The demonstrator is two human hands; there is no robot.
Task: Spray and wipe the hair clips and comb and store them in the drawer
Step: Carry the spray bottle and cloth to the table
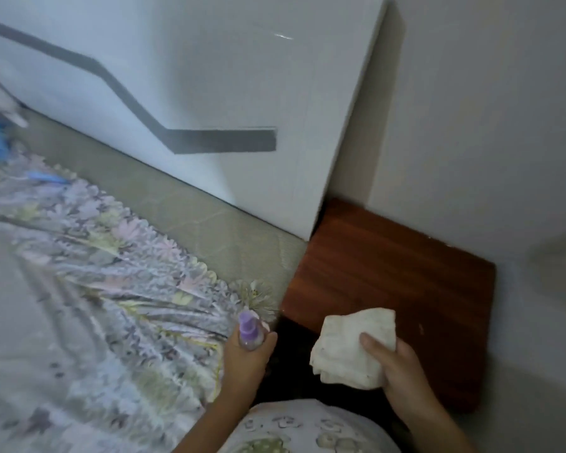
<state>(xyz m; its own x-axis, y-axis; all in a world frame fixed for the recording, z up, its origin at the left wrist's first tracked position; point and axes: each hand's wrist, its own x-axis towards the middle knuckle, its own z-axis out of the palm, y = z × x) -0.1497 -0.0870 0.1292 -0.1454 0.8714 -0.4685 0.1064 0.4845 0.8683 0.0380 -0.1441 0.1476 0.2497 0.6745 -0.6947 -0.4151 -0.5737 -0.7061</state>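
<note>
Right hand [394,361] grips folded cloth [350,341]; left hand [247,358] grips spray bottle [249,331].

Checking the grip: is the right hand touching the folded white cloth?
Touching. The head view shows the right hand gripping the folded white cloth, thumb pressed on top.

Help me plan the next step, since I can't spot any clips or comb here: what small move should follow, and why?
Probably turn toward the bed to find them. The left hand grips the purple spray bottle, the right hand holds the folded cloth over the wooden nightstand, whose visible top is bare. Blurred blue things lie on the floral bedspread.
</note>
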